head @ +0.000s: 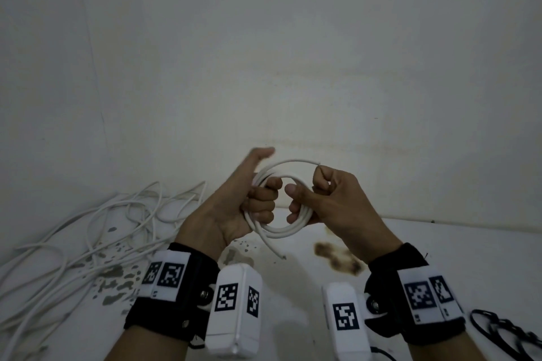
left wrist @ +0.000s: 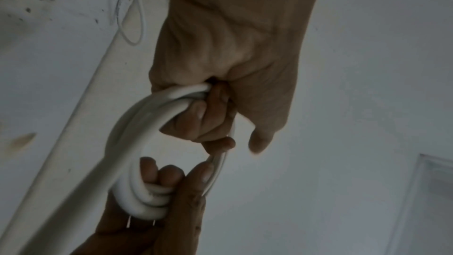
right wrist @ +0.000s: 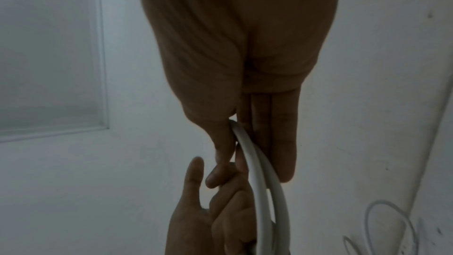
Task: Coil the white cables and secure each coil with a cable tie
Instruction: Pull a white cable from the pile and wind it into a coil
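Left hand (head: 234,211) grasps the white cable coil (head: 278,231) at nine o'clock, right hand (head: 322,199) at three, above the table (head: 440,243); light, springy loops, probably best gripped across all strands

No readable words, brands or numbers anywhere; only black-and-white square coded markers on the white plastic blocks (head: 234,311) strapped to the black fabric wristbands (head: 187,296), and those patterns carry no legible text.
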Tool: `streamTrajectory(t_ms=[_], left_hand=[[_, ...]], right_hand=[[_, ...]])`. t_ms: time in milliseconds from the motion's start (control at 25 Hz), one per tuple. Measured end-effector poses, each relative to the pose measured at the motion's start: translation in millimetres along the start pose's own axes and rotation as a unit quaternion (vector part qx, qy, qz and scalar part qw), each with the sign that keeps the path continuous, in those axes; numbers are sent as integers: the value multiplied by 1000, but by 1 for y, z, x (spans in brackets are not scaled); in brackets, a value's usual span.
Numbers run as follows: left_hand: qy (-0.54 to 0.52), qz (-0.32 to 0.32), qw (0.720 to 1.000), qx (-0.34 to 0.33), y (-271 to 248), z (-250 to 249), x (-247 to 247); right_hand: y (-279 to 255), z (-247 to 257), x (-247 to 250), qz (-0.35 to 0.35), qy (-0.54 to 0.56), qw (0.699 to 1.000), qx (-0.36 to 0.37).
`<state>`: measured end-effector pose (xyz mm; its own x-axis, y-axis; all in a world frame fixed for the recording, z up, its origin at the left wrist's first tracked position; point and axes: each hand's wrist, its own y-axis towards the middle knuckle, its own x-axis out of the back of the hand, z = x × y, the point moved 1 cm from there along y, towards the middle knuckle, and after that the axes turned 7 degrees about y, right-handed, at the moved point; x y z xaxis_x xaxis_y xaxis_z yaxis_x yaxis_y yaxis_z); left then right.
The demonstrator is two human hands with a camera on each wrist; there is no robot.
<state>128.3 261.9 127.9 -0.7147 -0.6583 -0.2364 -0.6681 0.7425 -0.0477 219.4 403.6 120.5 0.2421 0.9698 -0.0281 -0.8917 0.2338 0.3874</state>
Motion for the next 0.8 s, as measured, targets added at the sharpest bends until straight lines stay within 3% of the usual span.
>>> streamTrajectory(t_ms=[120, 360, 520, 800], left_hand=[[-43, 23, 999, 0, 1, -2, 5], [77, -56, 995, -19, 1, 2, 0], [132, -91, 987, -20, 3, 3, -4], [154, -144, 976, -54, 2, 4, -9]], right_hand=[[-1, -1, 2, 5, 17, 1000, 0], [-3, -6, 3, 36, 8, 999, -1], [0, -13, 2, 44, -93, 995, 0], [4, -15, -6, -30, -95, 995, 22]])
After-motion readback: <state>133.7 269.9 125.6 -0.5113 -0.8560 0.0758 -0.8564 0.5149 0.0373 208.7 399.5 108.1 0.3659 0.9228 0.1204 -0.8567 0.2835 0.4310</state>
